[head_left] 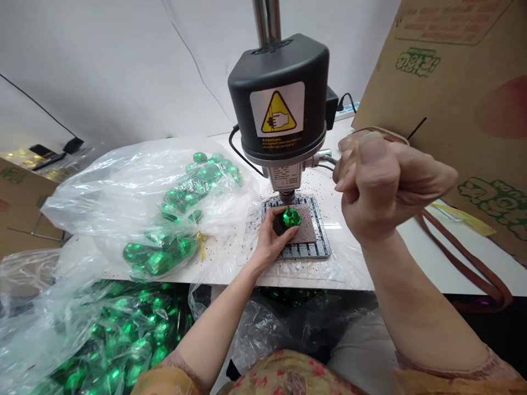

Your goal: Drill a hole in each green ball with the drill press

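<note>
A shiny green faceted ball (pixel 293 217) sits on a brownish square pad (pixel 308 230) under the chuck of a small black bench drill press (pixel 278 99). My left hand (pixel 272 235) grips the ball from its left side, thumb in front and fingers behind. The chuck (pixel 287 196) is right above the ball; whether the bit is inside it I cannot tell. Closed in a fist, my right hand (pixel 373 178) is at the press's feed lever (pixel 327 157), whose outer part is hidden by the fingers. The pad lies on the slotted grey base plate (pixel 323 249).
Dark shavings lie scattered around the base. To the left, a clear plastic bag (pixel 102 192) holds several green balls; another bag of them (pixel 123 334) is below the table edge. Large cardboard (pixel 465 99) stands at right, with a brown strap (pixel 465 258) hanging near it.
</note>
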`<state>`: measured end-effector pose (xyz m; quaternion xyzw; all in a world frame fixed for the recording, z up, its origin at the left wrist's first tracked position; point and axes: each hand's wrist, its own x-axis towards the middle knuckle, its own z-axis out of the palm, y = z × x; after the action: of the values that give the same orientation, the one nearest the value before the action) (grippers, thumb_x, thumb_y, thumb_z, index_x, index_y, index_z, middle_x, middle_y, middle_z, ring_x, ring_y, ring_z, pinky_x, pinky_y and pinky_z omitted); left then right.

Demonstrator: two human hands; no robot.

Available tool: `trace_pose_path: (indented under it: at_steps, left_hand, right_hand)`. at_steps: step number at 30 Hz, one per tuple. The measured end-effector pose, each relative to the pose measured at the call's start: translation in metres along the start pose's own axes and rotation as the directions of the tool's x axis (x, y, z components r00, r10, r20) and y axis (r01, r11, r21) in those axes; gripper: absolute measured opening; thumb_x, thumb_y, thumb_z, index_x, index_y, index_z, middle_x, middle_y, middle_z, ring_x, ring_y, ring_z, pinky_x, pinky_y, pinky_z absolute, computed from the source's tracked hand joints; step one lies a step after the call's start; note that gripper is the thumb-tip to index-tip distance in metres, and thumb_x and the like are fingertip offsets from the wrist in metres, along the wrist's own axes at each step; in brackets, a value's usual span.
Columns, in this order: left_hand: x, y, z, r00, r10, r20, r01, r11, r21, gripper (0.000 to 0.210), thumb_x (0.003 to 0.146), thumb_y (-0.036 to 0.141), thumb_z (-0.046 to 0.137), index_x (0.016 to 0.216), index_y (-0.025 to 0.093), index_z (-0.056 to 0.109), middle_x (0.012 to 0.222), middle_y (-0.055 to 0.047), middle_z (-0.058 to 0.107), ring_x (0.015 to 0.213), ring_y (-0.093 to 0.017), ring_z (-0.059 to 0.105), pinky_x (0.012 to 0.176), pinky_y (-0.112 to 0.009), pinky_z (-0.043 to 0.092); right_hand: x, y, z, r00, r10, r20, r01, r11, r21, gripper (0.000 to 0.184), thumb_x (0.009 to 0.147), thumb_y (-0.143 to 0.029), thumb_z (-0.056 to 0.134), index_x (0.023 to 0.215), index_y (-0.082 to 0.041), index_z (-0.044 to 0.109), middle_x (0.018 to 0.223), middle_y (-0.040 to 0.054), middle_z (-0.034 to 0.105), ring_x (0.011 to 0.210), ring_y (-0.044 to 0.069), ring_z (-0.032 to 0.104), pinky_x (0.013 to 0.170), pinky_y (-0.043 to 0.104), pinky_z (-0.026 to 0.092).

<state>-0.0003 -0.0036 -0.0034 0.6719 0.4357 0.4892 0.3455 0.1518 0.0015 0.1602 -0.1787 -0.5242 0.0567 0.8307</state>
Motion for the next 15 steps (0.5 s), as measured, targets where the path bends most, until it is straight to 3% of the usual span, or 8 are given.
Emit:
trace_pose_path:
  at_steps: [6, 10, 15]
  left_hand:
    - [0.000, 0.000, 0.000, 1.000, -0.005, -0.003, 0.005, 1.000, 0.016, 0.046, 0.084, 0.038, 0.077, 0.122, 0.023, 0.057, 0.115, -0.005, 0.063, 0.109, -0.022, 0.061, 0.097, -0.035, 0.049]
    - [-0.001, 0.000, 0.000, 1.000, -0.017, -0.003, 0.017, 1.000, 0.014, 0.045, 0.084, 0.038, 0.077, 0.122, 0.022, 0.058, 0.116, -0.006, 0.063, 0.110, -0.022, 0.061, 0.098, -0.036, 0.048]
    - [0.000, -0.002, 0.000, 1.000, -0.026, -0.004, 0.026, 1.000, 0.018, 0.046, 0.083, 0.035, 0.078, 0.122, 0.023, 0.058, 0.119, -0.007, 0.063, 0.113, -0.024, 0.060, 0.102, -0.039, 0.047]
  right_hand:
    - [-0.002, 0.003, -0.002, 0.998, -0.062, -0.010, 0.061, 0.996, -0.061, 0.048, 0.090, -0.028, 0.061, 0.046, -0.019, 0.045, 0.041, -0.0063, 0.033, 0.038, 0.006, 0.039, 0.044, 0.029, 0.032]
    - [-0.007, 0.002, -0.006, 0.999, -0.045, 0.014, 0.046, 0.995, -0.091, 0.046, 0.089, -0.020, 0.061, 0.046, -0.019, 0.045, 0.042, -0.0068, 0.034, 0.038, 0.006, 0.040, 0.040, 0.028, 0.027]
    - [-0.012, 0.002, -0.011, 0.997, -0.053, 0.065, 0.058, 0.995, -0.080, 0.051, 0.090, -0.019, 0.060, 0.044, -0.017, 0.037, 0.043, -0.0066, 0.032, 0.039, 0.005, 0.039, 0.041, 0.026, 0.028]
